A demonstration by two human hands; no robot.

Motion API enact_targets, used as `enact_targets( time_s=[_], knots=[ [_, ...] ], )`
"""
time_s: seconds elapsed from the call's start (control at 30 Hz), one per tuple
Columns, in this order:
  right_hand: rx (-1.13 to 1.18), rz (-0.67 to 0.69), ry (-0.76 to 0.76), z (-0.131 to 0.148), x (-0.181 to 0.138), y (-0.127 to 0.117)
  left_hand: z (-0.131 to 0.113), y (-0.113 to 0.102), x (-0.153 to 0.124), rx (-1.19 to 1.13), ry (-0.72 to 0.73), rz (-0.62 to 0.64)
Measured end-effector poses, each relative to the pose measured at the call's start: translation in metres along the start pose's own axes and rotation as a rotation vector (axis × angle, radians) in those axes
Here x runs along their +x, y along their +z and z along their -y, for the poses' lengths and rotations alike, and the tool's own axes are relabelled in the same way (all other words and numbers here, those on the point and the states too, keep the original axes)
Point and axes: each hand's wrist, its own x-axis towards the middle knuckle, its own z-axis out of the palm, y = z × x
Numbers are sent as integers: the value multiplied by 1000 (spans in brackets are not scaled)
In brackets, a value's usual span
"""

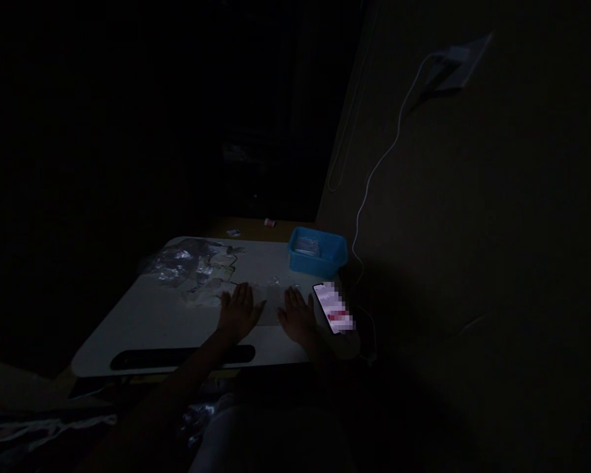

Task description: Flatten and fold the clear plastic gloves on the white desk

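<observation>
My left hand [238, 311] lies flat on the white tabletop, fingers stretched forward and thumb apart. My right hand [297, 316] rests flat in the same way to its right. Between and partly under them is a thin, clear plastic sheet or bag [270, 307]; the dim light hides which. A phone [332, 306] with a lit screen lies just right of my right hand. To the left of my left hand sit small pale packets [218, 270] and a heap of crinkled clear plastic [182, 261].
A blue basket [311, 266] holding a clear packet stands at the table's [123, 322] back right. Behind it, a small pinkish roll [269, 223] lies on a wooden surface. A white cable [369, 180] hangs from the wall socket [460, 62] on the right. The room is very dark.
</observation>
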Motion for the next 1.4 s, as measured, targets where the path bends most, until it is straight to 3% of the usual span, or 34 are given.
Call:
enact_targets(
  time_s=[0.13,0.23,0.43,0.57,0.73,0.8,1.03,1.2,1.3,1.4],
  knots=[
    [9,-16,3,1,0,0,-4,3,5,-45,161,-54],
    [15,-35,-1,1,0,2,-10,8,8,-84,258,-21],
    [53,-33,16,-2,2,2,-11,12,6,-69,181,23],
    [108,-47,107,-5,6,0,-10,13,5,-56,173,14],
    [54,-60,-122,4,8,-1,-11,12,5,-50,161,44],
    [35,-36,-143,6,8,-1,-10,11,5,-54,162,45],
    [-8,-47,-42,-8,2,4,-10,14,3,-79,165,14],
    [-10,-29,-18,-10,0,5,-6,12,4,-153,147,-122],
    [10,-24,-21,-10,1,5,1,4,4,-264,240,-170],
    [70,-55,-2,-15,3,5,3,-8,-2,-358,400,-97]
  ],
)
